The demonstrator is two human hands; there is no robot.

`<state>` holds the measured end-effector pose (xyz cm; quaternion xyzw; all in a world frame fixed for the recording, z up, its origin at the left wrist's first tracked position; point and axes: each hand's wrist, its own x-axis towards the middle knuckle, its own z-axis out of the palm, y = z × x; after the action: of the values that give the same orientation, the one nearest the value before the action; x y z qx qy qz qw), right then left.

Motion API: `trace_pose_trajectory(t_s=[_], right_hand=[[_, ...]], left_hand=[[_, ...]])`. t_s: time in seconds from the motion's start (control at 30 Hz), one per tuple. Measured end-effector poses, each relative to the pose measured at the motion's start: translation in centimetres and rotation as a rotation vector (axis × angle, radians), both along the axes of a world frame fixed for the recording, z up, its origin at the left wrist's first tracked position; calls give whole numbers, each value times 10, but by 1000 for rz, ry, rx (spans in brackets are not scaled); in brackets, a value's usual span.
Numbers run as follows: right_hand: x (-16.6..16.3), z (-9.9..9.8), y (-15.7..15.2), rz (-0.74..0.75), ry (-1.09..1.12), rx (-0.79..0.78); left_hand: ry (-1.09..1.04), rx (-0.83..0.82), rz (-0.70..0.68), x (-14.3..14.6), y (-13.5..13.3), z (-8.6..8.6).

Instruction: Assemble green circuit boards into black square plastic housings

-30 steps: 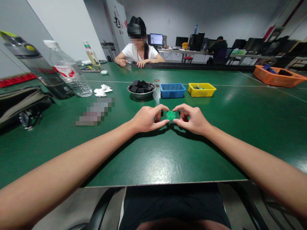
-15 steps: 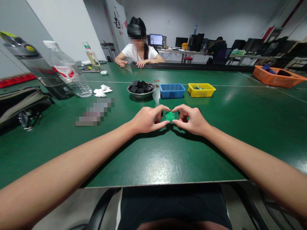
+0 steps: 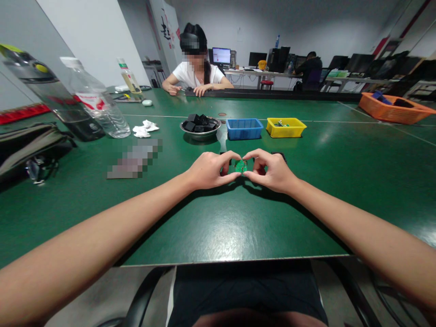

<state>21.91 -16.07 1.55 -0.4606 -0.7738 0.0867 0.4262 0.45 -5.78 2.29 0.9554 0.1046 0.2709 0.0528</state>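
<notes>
A small green circuit board (image 3: 240, 166) is held just above the green table (image 3: 218, 218), between my two hands. Thumb and index finger of my left hand (image 3: 214, 169) pinch its left side. On the opposite side my right hand (image 3: 270, 169) grips it the same way, fingers curled. Dark objects show partly behind both hands, mostly hidden by them. Beyond the hands stand a metal bowl (image 3: 200, 135) heaped with black box-shaped parts (image 3: 197, 122), a blue bin (image 3: 244, 130) and a yellow bin (image 3: 286, 129) with small parts inside.
At left are a water bottle (image 3: 98, 106), a dark drinking bottle (image 3: 54, 95), a bag (image 3: 30, 152), crumpled tissue (image 3: 145, 129) and a blurred flat item (image 3: 134, 160). An orange basket (image 3: 391, 111) stands far right. Across the table sits a person (image 3: 197, 75) with hands on its edge.
The green board has tilted slightly between my fingertips, and its visible face looks different. Both hands stay in nearly the same place.
</notes>
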Motion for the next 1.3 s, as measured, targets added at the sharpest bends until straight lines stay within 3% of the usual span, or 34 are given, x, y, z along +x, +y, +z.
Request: trace_pose_trajectory(t_s=[0.47, 1.3], right_hand=[[-4, 0, -2, 14, -21, 33], [-2, 3, -1, -91, -2, 4]], left_hand=[[-19, 57, -47, -1, 0, -1], [-16, -41, -36, 0, -3, 4]])
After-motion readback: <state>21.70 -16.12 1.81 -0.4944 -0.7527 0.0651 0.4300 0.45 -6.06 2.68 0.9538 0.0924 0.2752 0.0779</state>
